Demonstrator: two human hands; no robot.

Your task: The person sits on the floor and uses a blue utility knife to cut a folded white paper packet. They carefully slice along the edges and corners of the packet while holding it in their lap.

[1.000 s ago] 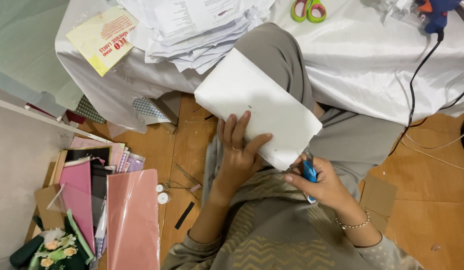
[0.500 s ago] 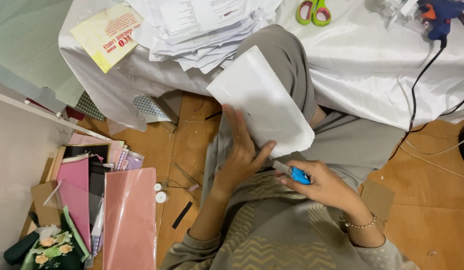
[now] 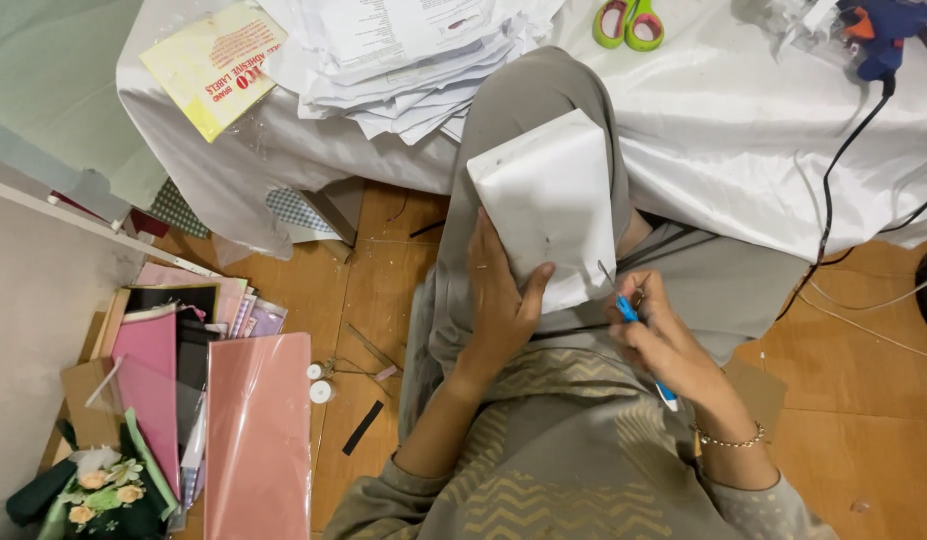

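A white rectangular block (image 3: 548, 205), like foam or a wrapped box, rests on my raised knee. My left hand (image 3: 501, 300) grips its near left edge, thumb on the top face. My right hand (image 3: 661, 340) holds a thin blue-handled craft knife (image 3: 628, 312), its metal tip touching the block's near right edge. A beaded bracelet (image 3: 728, 440) circles my right wrist. I sit on a wooden floor in grey clothes.
A low table draped in white cloth (image 3: 743, 130) carries a paper stack (image 3: 403, 50), a yellow label sheet (image 3: 218, 65), green scissors (image 3: 628, 22) and a blue glue gun (image 3: 878, 30) with a black cord. Pink card sheets (image 3: 258, 430), tape rolls and artificial flowers (image 3: 98, 485) lie left.
The block has turned from a slanted to a more upright position on my knee. My right hand moved up, bringing the knife tip to the block's edge.
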